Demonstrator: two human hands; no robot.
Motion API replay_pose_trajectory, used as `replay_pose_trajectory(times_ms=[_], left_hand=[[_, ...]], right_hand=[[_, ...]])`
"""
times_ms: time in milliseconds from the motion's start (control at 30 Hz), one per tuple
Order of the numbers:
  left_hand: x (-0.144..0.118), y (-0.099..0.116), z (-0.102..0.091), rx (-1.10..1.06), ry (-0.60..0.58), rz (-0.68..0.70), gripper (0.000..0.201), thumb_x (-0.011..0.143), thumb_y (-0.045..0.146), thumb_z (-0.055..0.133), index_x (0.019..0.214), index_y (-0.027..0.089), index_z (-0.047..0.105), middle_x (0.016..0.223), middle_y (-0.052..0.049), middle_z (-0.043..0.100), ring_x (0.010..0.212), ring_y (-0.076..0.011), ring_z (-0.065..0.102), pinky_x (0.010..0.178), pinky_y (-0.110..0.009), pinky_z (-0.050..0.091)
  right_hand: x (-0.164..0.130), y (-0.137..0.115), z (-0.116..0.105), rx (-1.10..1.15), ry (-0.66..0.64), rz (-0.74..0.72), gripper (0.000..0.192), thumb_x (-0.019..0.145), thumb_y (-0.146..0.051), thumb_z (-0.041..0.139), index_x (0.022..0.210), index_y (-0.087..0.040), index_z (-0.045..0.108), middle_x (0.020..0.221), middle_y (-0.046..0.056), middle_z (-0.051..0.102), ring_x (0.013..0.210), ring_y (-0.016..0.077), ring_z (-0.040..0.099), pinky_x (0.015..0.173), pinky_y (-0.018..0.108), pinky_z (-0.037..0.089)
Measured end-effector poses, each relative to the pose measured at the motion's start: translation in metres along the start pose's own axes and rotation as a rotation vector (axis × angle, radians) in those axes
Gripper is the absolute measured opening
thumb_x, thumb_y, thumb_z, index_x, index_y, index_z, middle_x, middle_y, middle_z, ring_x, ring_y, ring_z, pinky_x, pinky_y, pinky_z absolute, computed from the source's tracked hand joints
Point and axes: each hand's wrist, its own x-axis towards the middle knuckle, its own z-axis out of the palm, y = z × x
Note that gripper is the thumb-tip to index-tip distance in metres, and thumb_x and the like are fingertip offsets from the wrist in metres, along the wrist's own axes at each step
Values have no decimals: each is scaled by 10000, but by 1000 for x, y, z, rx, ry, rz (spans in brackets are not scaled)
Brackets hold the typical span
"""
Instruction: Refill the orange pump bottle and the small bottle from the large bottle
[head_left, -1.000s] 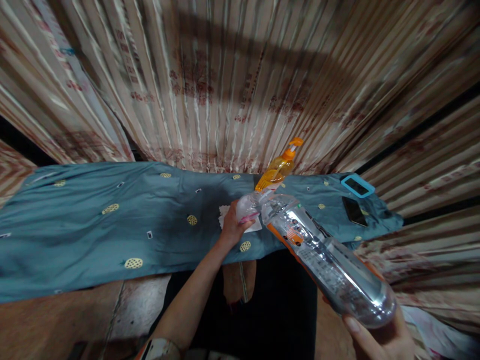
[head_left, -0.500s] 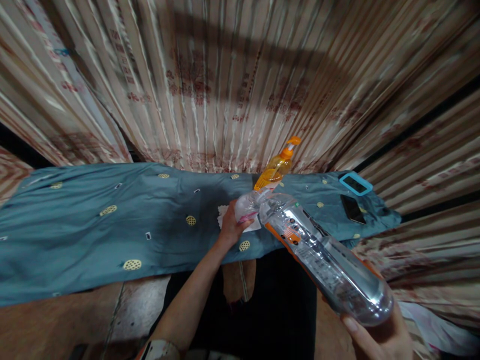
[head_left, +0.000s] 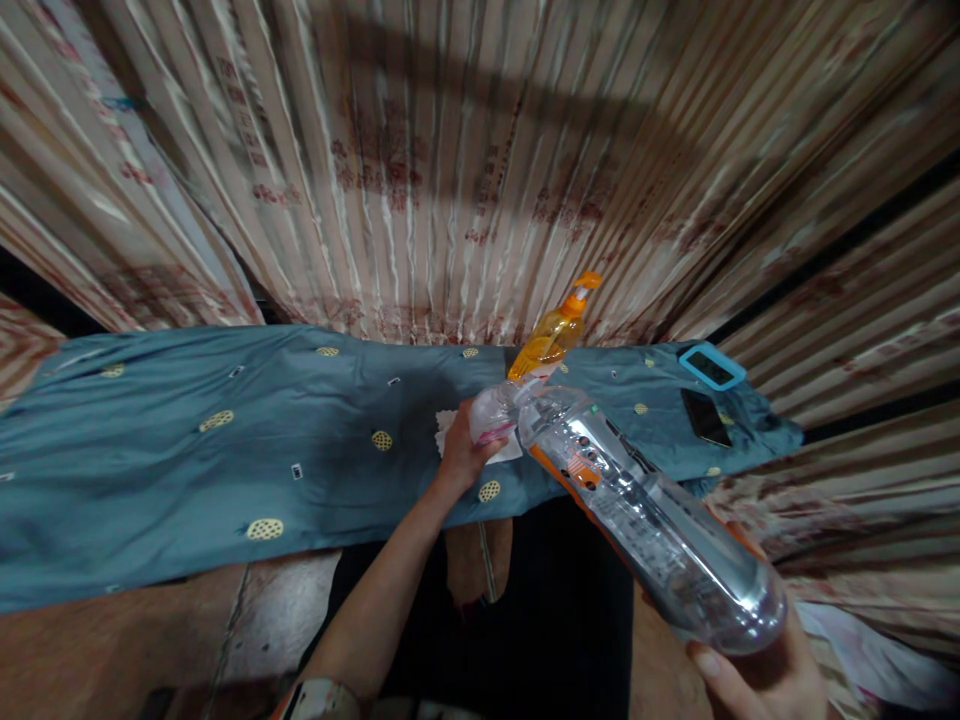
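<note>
Little has moved since the earlier frame: left hand (head_left: 461, 455) still wraps a small clear cup (head_left: 491, 415) at table centre. Right hand (head_left: 757, 670), at five o'clock, grips the tilted water bottle (head_left: 637, 505); keep its mouth over the cup and pour slowly.

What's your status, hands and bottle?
Right hand grips big clear bottle, tipped neck-down. Left hand holds small cup at its mouth. Orange pump bottle stands just behind.
</note>
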Motion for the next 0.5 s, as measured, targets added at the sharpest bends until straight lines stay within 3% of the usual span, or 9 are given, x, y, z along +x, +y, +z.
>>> replay_pose_trajectory(times_ms=[167, 333, 500], left_hand=[[-1, 1, 0, -2, 0, -8, 554, 691, 302, 833, 1173, 209, 575, 1113, -58, 706, 1021, -289, 683, 923, -431, 542], [-1, 1, -2, -30, -15, -11, 538, 713, 330, 826, 1173, 207, 574, 1123, -67, 703, 1028, -294, 681, 927, -442, 542], [-1, 1, -1, -16, -4, -12, 560, 691, 313, 845, 1172, 208, 578, 1114, -59, 709, 1016, -288, 688, 921, -434, 549]], right_hand=[[-4, -4, 2, -2, 10, 40, 1261, 499, -557, 963, 1556, -189, 382, 1509, 208, 478, 1440, 539, 361, 1232, 742, 136], [-4, 1, -1, -38, -1, 38, 1130, 544, -560, 942, 1496, -220, 438, 1458, 193, 532, 1415, 533, 418, 1212, 758, 200], [-4, 3, 0, 13, 33, 24, 1100, 515, -541, 965, 1449, -216, 483, 1438, 174, 563, 1411, 518, 424, 1232, 738, 181]])
